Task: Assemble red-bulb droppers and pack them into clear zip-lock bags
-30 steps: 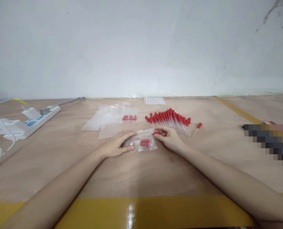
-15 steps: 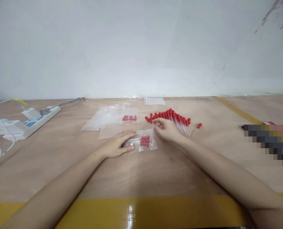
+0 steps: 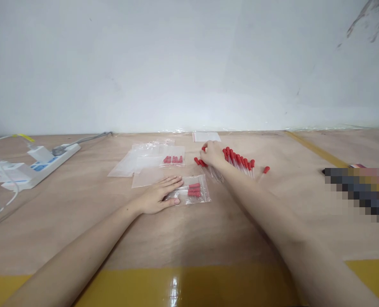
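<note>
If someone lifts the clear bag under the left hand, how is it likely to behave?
The clear bag is probably floppy, as it looks thin and wrinkled. It may sag toward the red bulbs inside, which look like its bulkiest contents. Its glossy surface could feel slippery.

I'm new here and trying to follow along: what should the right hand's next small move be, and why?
Probably to lift one dropper from the pile: the right hand has its fingertips at that dropper's red bulb, while the left hand rests over one end of a clear bag with red-bulbed droppers inside.
</note>
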`<state>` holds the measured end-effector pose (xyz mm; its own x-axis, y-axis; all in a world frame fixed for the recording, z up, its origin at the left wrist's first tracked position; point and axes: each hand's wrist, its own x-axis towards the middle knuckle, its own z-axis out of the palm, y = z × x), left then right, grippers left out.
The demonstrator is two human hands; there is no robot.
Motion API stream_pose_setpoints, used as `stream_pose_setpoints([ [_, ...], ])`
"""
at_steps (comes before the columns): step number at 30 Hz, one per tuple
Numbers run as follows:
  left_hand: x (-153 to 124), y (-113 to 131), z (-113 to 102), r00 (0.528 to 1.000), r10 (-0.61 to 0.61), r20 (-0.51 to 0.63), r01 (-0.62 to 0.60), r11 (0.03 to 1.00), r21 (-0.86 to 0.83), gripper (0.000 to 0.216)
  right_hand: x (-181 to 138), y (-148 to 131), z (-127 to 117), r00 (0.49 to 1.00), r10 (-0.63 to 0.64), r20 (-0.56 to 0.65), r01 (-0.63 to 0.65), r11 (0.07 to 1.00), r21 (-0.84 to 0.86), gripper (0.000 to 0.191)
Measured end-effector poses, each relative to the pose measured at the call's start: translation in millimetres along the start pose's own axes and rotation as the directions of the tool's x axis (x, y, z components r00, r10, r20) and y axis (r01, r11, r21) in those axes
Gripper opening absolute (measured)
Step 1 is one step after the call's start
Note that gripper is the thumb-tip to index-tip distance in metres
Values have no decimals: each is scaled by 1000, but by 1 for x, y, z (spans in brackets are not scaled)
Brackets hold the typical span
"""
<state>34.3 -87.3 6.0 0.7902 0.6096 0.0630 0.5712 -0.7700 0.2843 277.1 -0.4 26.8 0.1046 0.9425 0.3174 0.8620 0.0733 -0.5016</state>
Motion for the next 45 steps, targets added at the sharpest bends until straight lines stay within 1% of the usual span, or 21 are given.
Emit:
stream_pose_setpoints([
  [2,0,0,0,1000,-4,-2,4,1000,-9,58,-2,11,-10,995,-8,-95,27,978,208,19],
  [3,0,0,0,1000,-3,-5,3,1000,-15,58,-5,18,-16,991,-4,-134,47,946,319,19],
  [5,0,-1,0,1000,2,-9,-2,1000,-25,58,-16,31,-26,982,49,-182,60,835,547,18],
  [7,0,0,0,1000,5,-5,-5,1000,-28,57,-31,41,-33,978,155,-141,-1,675,737,20],
  [9,0,0,0,1000,1,-1,-1,1000,-22,57,-48,45,-36,969,244,-24,-106,505,856,24],
  [11,0,0,0,1000,-3,-3,3,1000,-13,57,-63,44,-34,956,283,83,-187,363,913,27],
  [13,0,0,0,1000,-7,-4,7,1000,-9,58,-72,40,-30,951,278,137,-215,273,938,27],
  [17,0,-1,1,1000,-15,-2,15,1000,-19,60,-79,32,-23,939,288,189,-243,166,956,22],
  [20,-1,0,1,999,-44,-17,44,999,-25,67,-85,27,-19,912,286,294,-324,61,944,19],
  [23,-1,0,1,998,-66,-17,66,998,-18,70,-93,22,-18,889,216,404,-414,0,910,17],
  [25,-1,0,2,997,-72,-11,72,997,-18,70,-99,20,-19,883,168,438,-445,4,896,15],
  [28,-2,-1,2,997,-72,-12,71,997,-18,70,-103,22,-21,884,127,449,-454,14,891,14],
  [32,-2,-1,1,997,-77,6,77,997,-1,70,-102,24,-20,897,130,422,-423,-14,906,14],
  [34,-1,0,1,996,-83,15,83,997,9,70,-102,22,-17,891,138,433,-435,-16,900,17],
  [36,-1,0,1,997,-78,16,78,997,16,70,-102,18,-14,881,120,458,-464,25,885,20],
  [37,0,0,1,997,-74,13,74,997,16,70,-102,16,-13,883,99,459,-466,77,881,21],
  [38,0,0,2,997,-72,9,72,997,17,69,-102,15,-11,890,76,450,-456,152,877,21],
  [40,0,0,2,997,-73,8,72,997,19,69,-101,11,-9,907,51,417,-408,344,846,20],
  [42,0,-1,2,997,-74,9,74,997,24,69,-100,9,-6,913,71,402,-379,514,769,16],
  [43,0,-1,2,997,-71,9,71,997,25,69,-100,8,-5,915,86,395,-369,575,730,14],
  [45,0,-1,3,998,-62,4,61,998,22,68,-101,7,-3,930,66,361,-313,653,689,14],
])
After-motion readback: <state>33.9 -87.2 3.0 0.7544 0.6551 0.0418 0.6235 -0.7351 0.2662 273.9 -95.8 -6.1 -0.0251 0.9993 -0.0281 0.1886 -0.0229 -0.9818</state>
